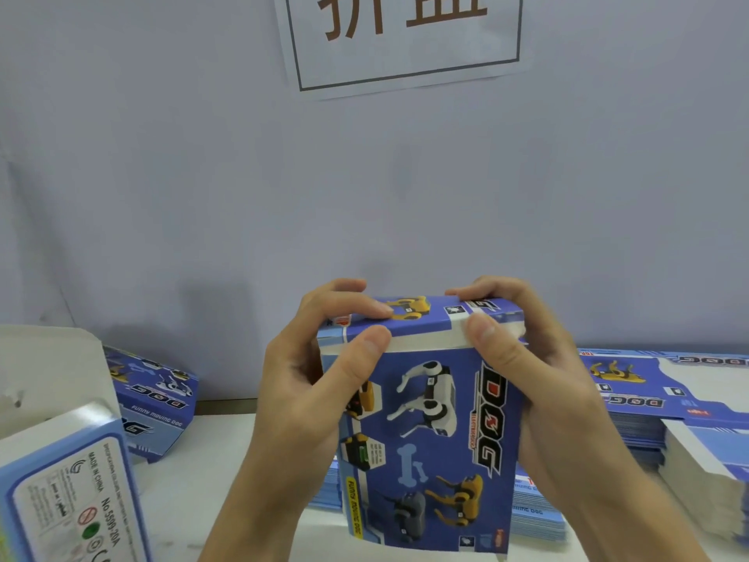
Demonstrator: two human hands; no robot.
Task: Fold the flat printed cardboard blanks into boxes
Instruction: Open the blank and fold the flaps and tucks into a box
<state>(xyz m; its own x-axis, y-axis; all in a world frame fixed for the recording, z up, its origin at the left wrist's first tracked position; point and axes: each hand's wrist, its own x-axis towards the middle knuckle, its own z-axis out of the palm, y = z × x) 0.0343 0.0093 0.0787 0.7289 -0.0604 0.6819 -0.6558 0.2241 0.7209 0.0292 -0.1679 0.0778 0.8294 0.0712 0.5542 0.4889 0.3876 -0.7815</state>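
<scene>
We see a pale wall (162, 176) with a paper sign (401, 42) filling the upper view, a white table (227, 452) below. On the right sits a wide stack of flat blanks (632, 395), more stacked under the hands. On the left is a folded box (156, 399) lying at the back, and another box (69, 488) close to us with its label face up.

The box in hand (429, 423) is centre frame, held up off the table, long axis running from us toward the wall, printed dog face toward us. Its far end is where the work is: the top flap (421, 314) is bent over, white edge showing.

Left hand (324, 367) grips the far left corner, thumb on the front panel, fingers curled over the flap. Right hand (523, 358) grips the far right corner the same way, thumb at the flap seam. Both sit equally near that end.

We judge the next move is tucking the flap in. Nothing blocks it; the stacks lie below, apart.
</scene>
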